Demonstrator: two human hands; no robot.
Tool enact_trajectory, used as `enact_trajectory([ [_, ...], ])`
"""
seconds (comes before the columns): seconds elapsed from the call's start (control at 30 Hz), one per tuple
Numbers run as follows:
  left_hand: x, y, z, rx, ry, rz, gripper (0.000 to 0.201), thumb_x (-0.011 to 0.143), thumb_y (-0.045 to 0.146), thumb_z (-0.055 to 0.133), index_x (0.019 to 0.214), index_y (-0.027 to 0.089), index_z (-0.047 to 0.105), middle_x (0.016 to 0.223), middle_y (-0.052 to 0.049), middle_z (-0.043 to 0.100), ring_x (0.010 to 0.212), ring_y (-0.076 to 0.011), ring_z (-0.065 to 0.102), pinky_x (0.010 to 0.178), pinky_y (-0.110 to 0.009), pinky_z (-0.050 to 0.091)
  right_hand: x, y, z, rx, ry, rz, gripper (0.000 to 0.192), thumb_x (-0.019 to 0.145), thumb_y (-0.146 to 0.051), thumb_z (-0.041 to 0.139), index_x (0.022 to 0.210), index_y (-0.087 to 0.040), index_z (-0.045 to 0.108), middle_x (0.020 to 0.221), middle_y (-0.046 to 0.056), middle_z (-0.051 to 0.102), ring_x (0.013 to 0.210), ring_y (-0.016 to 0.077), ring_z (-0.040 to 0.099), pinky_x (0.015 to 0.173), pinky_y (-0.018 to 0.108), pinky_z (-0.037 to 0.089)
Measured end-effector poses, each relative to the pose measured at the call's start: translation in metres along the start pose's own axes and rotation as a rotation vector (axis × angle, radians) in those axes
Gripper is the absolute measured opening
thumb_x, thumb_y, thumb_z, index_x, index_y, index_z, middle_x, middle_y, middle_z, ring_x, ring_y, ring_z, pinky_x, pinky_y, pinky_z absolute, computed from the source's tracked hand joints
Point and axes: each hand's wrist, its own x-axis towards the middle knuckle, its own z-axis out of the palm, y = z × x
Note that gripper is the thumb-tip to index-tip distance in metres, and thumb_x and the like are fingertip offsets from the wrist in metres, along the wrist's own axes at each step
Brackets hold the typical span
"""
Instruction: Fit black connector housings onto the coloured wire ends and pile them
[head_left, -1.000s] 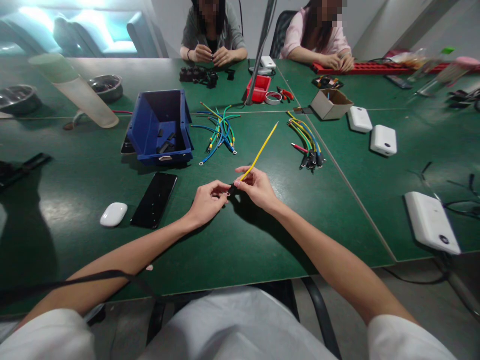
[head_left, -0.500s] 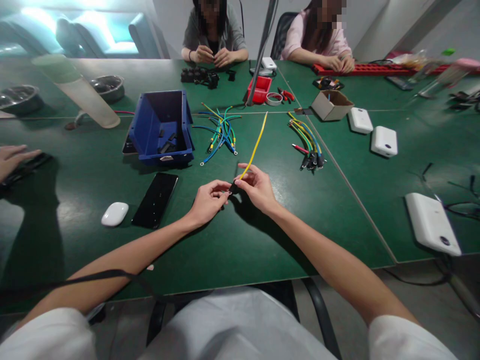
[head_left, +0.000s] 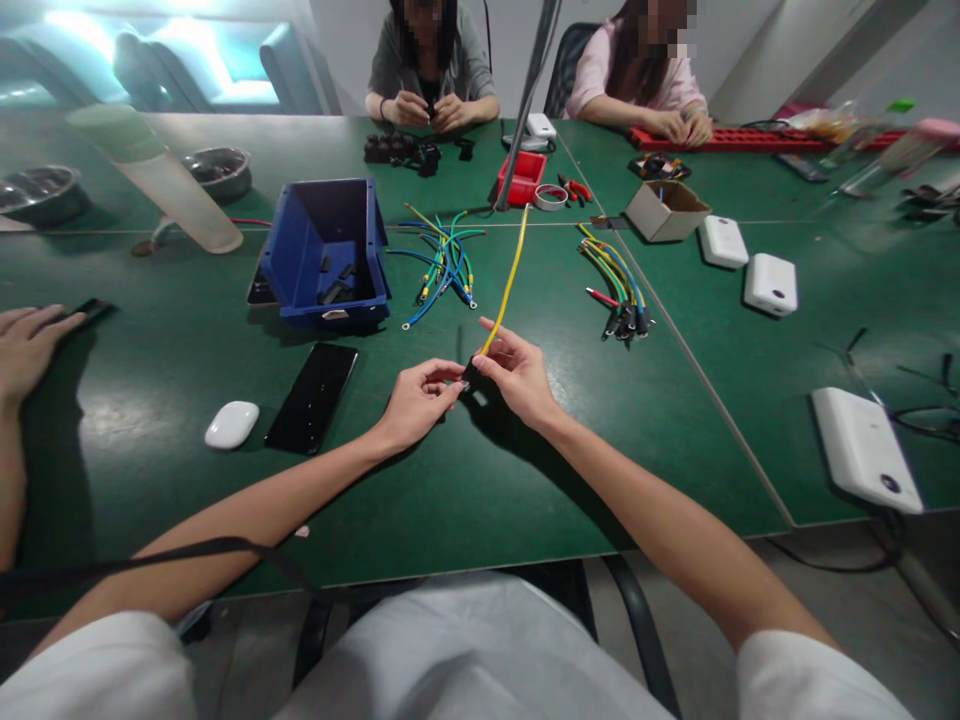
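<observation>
A: Edges and free room, please.

B: The green table (head_left: 525,500) has its near edge across the lower centre of the frame, just above the person's white shirt. Seams divide the top: one runs left to right across the upper third, another slants from upper centre down to the lower right. Both hands work over bare green at centre. Open surface lies below them to the near edge and to their right as far as the slanted seam. To the left lie a phone (head_left: 312,397) and a white mouse (head_left: 232,424); a co-worker's hand (head_left: 30,345) rests flat at the left edge.

A: What stands above the hands?

B: A blue bin (head_left: 327,250) at upper left of centre, a loose bundle of wires (head_left: 442,265) beside it, and a second bundle (head_left: 619,290) to the right.

A: The hands?

B: The left hand (head_left: 416,400) pinches a small black piece (head_left: 469,372) between thumb and fingertips. The right hand (head_left: 519,372) pinches the lower end of a yellow wire (head_left: 510,280), just touching that piece.

A: The wire's condition?

B: Thin, yellow, slightly bowed. It rises from the fingers toward upper centre, its free tip near a red tray (head_left: 520,178). Whether its end sits inside the black piece, I cannot tell.
</observation>
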Motion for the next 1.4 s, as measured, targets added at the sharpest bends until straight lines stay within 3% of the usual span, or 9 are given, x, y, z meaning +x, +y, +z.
enact_trajectory([
  [0.33,0.000,-0.008,-0.001,0.016,-0.028,0.044,0.031,0.075,0.035,0.074,0.095,0.014,0.066,0.089,-0.007,0.068,0.061,-0.0102,0.060,0.053,-0.022,0.051,0.002,-0.003,-0.006,-0.042,-0.066,-0.052,0.028,0.076,-0.032,0.070,0.099,-0.024,0.057,0.074,-0.003,0.060,0.068,0.0122,0.056,0.066,0.028,0.046],
  [0.5,-0.001,-0.005,0.000,0.012,-0.019,0.048,0.030,0.073,0.037,0.074,0.091,0.014,0.064,0.084,-0.005,0.067,0.062,-0.0107,0.061,0.054,-0.022,0.052,0.003,-0.005,-0.007,-0.079,-0.073,-0.073,0.028,0.075,-0.033,0.069,0.098,-0.024,0.057,0.072,-0.004,0.058,0.067,0.0125,0.055,0.066,0.028,0.045],
  [0.67,-0.001,-0.004,-0.003,0.005,0.038,0.024,0.025,0.079,0.036,0.066,0.092,0.016,0.058,0.071,0.001,0.060,0.048,-0.0071,0.052,0.041,-0.018,0.041,0.005,-0.005,-0.008,-0.079,-0.059,-0.073,0.029,0.074,-0.032,0.070,0.099,-0.024,0.057,0.070,-0.004,0.056,0.065,0.0118,0.053,0.064,0.028,0.044],
  [0.8,0.000,-0.008,-0.006,0.013,0.075,0.087,0.017,0.077,0.023,0.062,0.091,0.017,0.054,0.066,0.005,0.050,0.043,-0.0046,0.044,0.041,-0.018,0.037,0.007,-0.002,-0.011,-0.064,-0.074,-0.067,0.029,0.073,-0.030,0.070,0.099,-0.023,0.058,0.070,-0.004,0.056,0.064,0.0114,0.053,0.064,0.027,0.043],
  [1.0,0.000,-0.009,-0.008,0.129,0.016,0.180,0.022,0.067,0.007,0.052,0.086,0.017,0.056,0.058,0.008,0.037,0.047,-0.0062,0.037,0.046,-0.019,0.030,0.011,0.001,-0.017,-0.082,-0.077,-0.074,0.029,0.073,-0.028,0.071,0.099,-0.023,0.060,0.071,-0.004,0.057,0.065,0.0114,0.053,0.064,0.027,0.044],
  [1.4,-0.003,-0.005,-0.009,0.301,-0.052,0.162,0.017,0.074,0.010,0.046,0.084,0.016,0.058,0.055,0.007,0.044,0.049,-0.0081,0.042,0.052,-0.020,0.033,0.024,0.007,-0.034,-0.160,-0.045,-0.125,0.033,0.072,-0.029,0.071,0.102,-0.023,0.060,0.069,-0.005,0.055,0.063,0.0111,0.052,0.063,0.027,0.045],
])
